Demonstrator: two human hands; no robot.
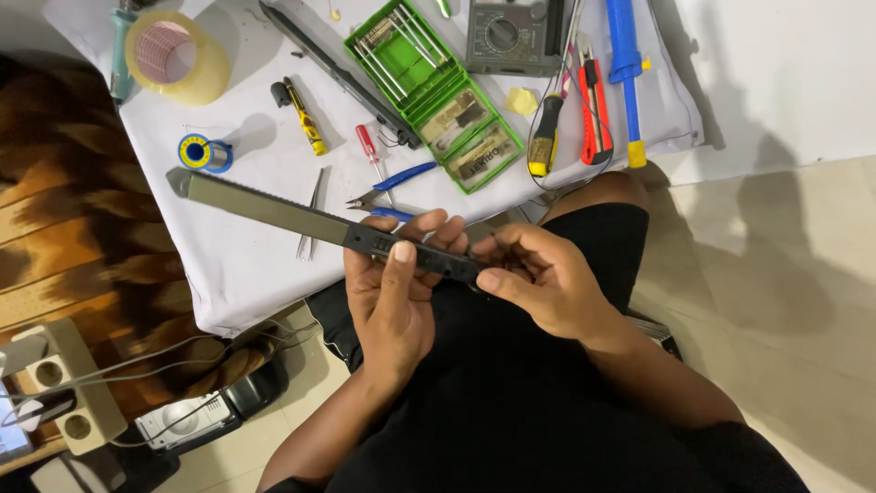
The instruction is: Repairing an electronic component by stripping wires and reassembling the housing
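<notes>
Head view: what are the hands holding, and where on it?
Both hands, left and right, grip the long grey bar at its dark end.

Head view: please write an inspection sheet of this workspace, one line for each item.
Surface: white cloth covering a low table.
Job's things: long grey bar with black end, held in both hands.
Clutter: tape roll, green case, solder spool, screwdrivers, tweezers, blue-handled pliers, multimeter.
Grippers: left hand grips the black end; right hand pinches its tip.
Cables: grey leads near power strip.
Surroundings: tiled floor.
</notes>
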